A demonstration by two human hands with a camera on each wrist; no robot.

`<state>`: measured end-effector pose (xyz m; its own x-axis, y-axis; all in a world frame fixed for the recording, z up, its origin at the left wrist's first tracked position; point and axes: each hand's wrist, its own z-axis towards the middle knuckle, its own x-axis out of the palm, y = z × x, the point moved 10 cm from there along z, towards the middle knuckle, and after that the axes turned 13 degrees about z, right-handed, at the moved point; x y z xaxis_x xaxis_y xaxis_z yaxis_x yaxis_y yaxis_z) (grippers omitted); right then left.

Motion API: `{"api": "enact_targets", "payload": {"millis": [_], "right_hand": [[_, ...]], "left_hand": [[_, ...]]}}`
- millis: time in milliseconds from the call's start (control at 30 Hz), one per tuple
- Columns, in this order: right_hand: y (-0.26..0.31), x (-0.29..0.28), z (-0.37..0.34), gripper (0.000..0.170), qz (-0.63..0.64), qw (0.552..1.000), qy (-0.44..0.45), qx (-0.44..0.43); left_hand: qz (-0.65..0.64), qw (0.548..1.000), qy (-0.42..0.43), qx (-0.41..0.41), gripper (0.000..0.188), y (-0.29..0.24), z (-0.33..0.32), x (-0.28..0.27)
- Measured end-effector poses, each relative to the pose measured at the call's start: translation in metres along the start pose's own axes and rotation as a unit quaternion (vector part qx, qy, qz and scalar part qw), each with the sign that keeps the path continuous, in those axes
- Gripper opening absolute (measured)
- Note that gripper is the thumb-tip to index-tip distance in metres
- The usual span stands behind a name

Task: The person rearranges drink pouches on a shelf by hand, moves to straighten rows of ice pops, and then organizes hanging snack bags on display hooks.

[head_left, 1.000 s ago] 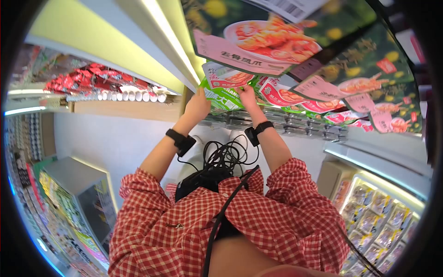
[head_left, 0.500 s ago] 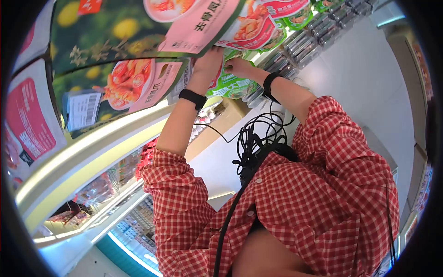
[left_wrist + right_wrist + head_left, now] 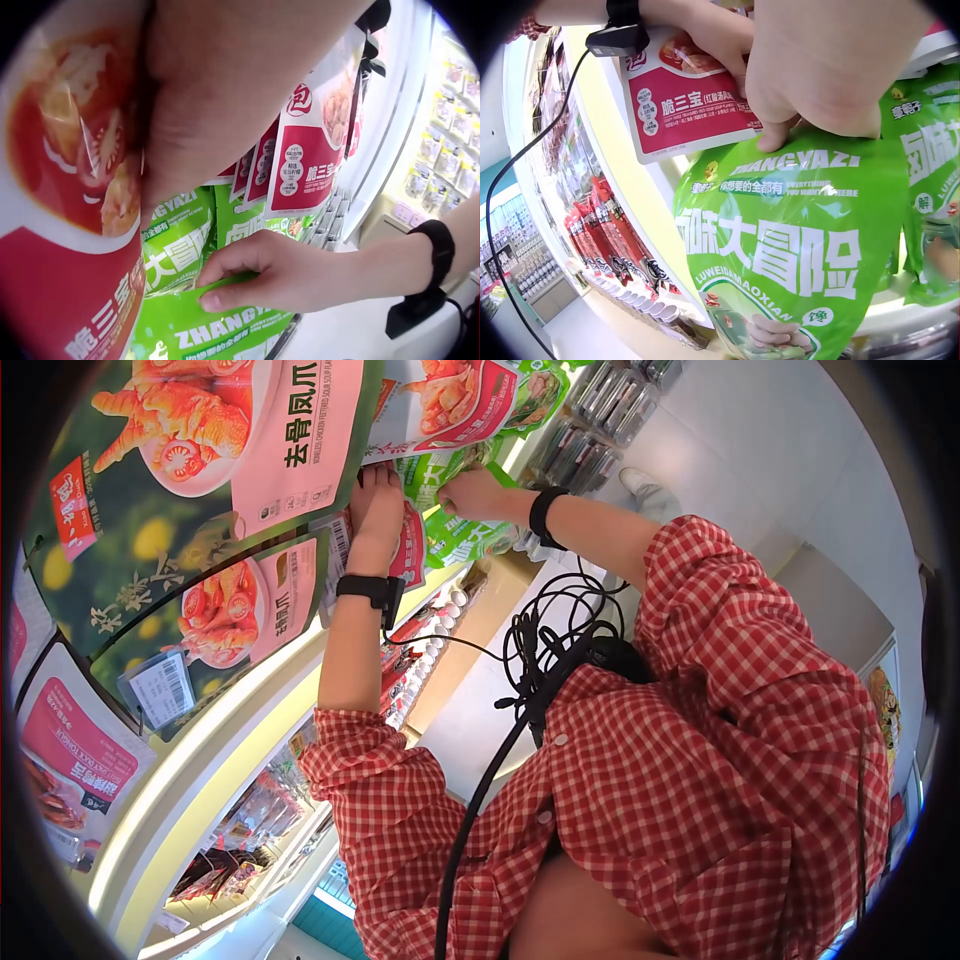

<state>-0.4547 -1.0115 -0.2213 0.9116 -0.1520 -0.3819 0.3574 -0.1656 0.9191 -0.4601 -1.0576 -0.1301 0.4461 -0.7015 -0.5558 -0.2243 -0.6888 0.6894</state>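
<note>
In the head view my right hand [image 3: 475,493] grips a green snack bag [image 3: 470,540] by its top. Seen from the right wrist, the bag [image 3: 780,202] hangs front side out, with thumb and fingers pinching its upper edge. A second green bag [image 3: 176,247] sits just behind it in the left wrist view. My left hand [image 3: 378,510] is beside a red-and-white food packet [image 3: 697,112], one finger against its edge. That packet [image 3: 67,262] fills the left side of the left wrist view. The other left fingertips are hidden, so I cannot tell whether they hold it.
Large dark-green packets [image 3: 200,550] hang at the upper left, close to my left forearm. More red-and-white packets [image 3: 307,165] hang beyond the hands. Clear plastic containers [image 3: 590,430] are lined up below. A black cable [image 3: 520,650] loops under my arms.
The head view has turned, bringing the dark-green packets to the left. My left hand has moved from the green bag to the red-and-white packet. My right hand still holds the green bag.
</note>
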Motion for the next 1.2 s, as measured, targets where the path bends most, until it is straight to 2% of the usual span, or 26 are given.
{"api": "enact_targets", "payload": {"millis": [100, 200, 233, 300, 333, 433, 500, 600, 800, 900, 1000, 1133, 1200], "right_hand": [[-0.005, -0.009, 0.012, 0.016, 0.006, 1.0, 0.007, 0.019], [-0.015, -0.009, 0.017, 0.017, 0.028, 0.999, -0.002, 0.035], [-0.008, 0.006, 0.006, 0.018, 0.033, 0.999, 0.008, 0.021], [-0.011, 0.005, 0.004, 0.02, 0.051, 0.998, 0.026, 0.025], [-0.008, 0.005, 0.004, 0.021, 0.048, 0.998, 0.03, 0.027], [-0.019, 0.005, -0.002, 0.021, 0.06, 0.996, 0.04, 0.061], [-0.037, 0.012, -0.006, 0.022, 0.113, 0.987, 0.03, 0.106], [-0.034, 0.006, -0.005, 0.021, 0.125, 0.988, 0.015, 0.085], [0.008, -0.01, -0.003, 0.012, 0.04, 0.999, 0.001, -0.018], [0.025, -0.013, -0.003, 0.009, 0.039, 0.995, -0.011, -0.095], [0.026, -0.009, -0.001, 0.008, 0.023, 0.992, -0.033, -0.117], [0.013, 0.001, 0.007, 0.009, 0.045, 0.995, -0.059, -0.064], [0.01, -0.012, -0.003, 0.008, 0.043, 0.995, -0.084, -0.037]], "left_hand": [[0.036, 0.999, -0.012, -0.009, 0.049, 0.009, 0.017, 0.003], [0.015, 0.995, -0.094, -0.02, 0.027, 0.016, 0.023, -0.026], [0.003, 0.996, -0.082, -0.027, 0.022, 0.005, 0.003, -0.032], [-0.038, 0.997, -0.064, -0.013, 0.016, -0.003, 0.006, -0.045], [-0.013, 0.993, -0.118, 0.006, 0.012, -0.007, 0.0, -0.06], [-0.035, 0.998, -0.039, 0.021, 0.011, -0.022, -0.007, -0.05], [-0.024, 0.998, -0.043, 0.03, 0.009, -0.035, -0.022, -0.059], [-0.016, 0.999, -0.008, 0.037, 0.009, -0.044, -0.03, -0.061], [-0.035, 0.999, -0.016, 0.038, 0.01, -0.054, -0.035, -0.082], [-0.014, 0.998, -0.016, 0.052, 0.008, -0.06, -0.04, -0.094], [-0.031, 0.998, 0.004, 0.058, 0.007, -0.067, -0.044, -0.091], [-0.047, 0.994, 0.068, 0.065, 0.007, -0.074, -0.046, -0.092], [-0.049, 0.996, 0.038, 0.065, 0.008, -0.075, -0.049, -0.118]]}}
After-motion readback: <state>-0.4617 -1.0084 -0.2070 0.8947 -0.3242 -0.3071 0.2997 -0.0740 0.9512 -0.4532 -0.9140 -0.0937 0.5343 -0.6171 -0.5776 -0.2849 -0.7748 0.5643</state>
